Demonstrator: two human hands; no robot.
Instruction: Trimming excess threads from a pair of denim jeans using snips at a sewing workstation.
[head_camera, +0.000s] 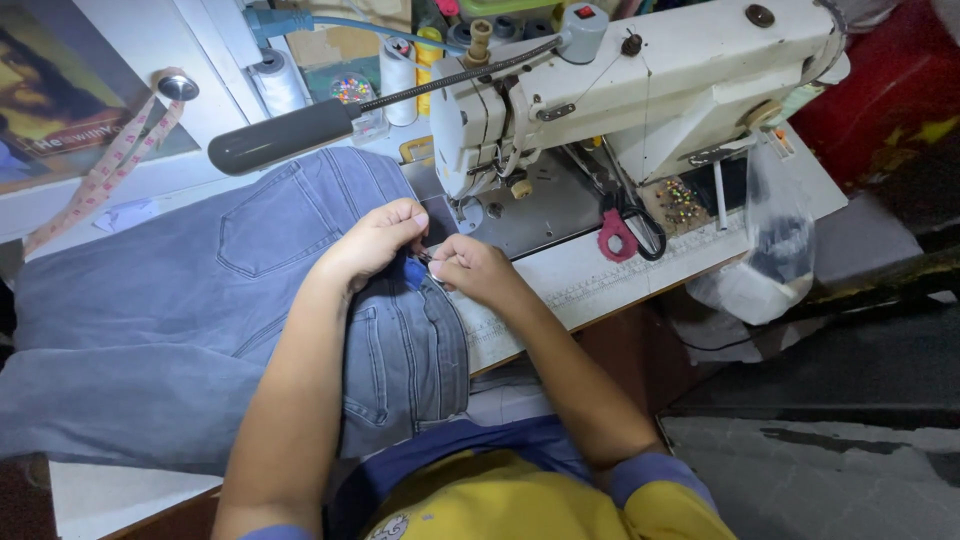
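While grey jeans (200, 300) lie spread across the table, their waistband short of the sewing machine's (640, 90) needle, stitching appears not yet begun: the left hand (372, 243) and right hand (478, 270) pinch closed together on a small blue piece (414, 271) at the waistband; red-handled scissors (625, 232) lie nearby.

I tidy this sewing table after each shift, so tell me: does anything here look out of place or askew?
Mostly orderly. Two things stand out: a clear plastic bag hangs off the table's right edge, and a measuring tape dangles from a knob on the left. Both hands, left hand and right hand, pinch the grey jeans beside the sewing machine; scissors lie flat.
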